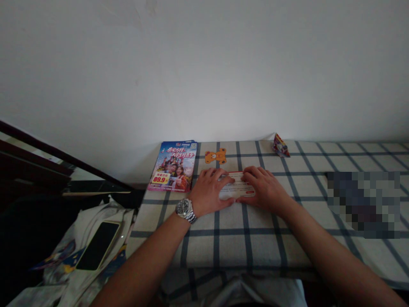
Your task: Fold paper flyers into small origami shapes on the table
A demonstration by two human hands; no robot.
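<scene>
A white printed card (235,189) with a red edge and small red marks lies on the checked cloth. My left hand (209,192), with a metal watch (185,209) at the wrist, grips its left side. On the opposite side my right hand (265,189) holds the card between thumb and fingers. Both thumbs are at the near edge, their tips almost meeting, and the curled fingers cover the card's side parts. Just beyond my left hand, a brown bear-shaped cutout (215,156) lies flat.
Colourful flyers (174,166) are stacked at the table's back left. Against the wall stands a small pyramid-shaped packet (280,146). A blurred dark item (362,204) lies at the right. Left of the table, a phone (98,246) rests on pale fabric (68,279).
</scene>
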